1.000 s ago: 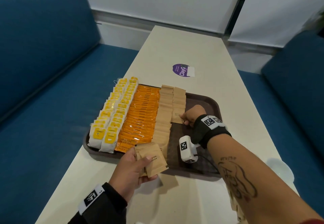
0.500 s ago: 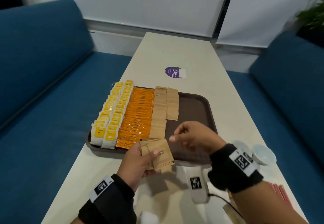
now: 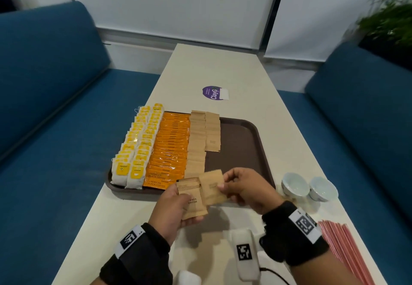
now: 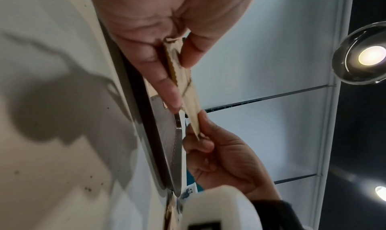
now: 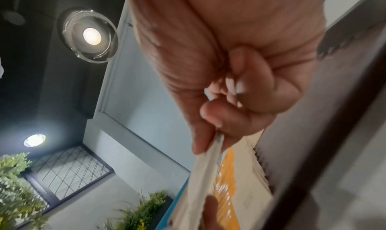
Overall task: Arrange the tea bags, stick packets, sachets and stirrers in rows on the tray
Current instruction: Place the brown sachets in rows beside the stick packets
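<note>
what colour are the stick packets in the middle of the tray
The stick packets are orange with dark print, clearest in the head view.

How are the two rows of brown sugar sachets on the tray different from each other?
The left sachet row runs nearly the tray's full depth, from far rim to near edge; the right sachet row stops about halfway. The left row lies against the orange coffee packets; the right row borders bare tray. Both are overlapped brown paper sachets starting at the far rim.
</note>
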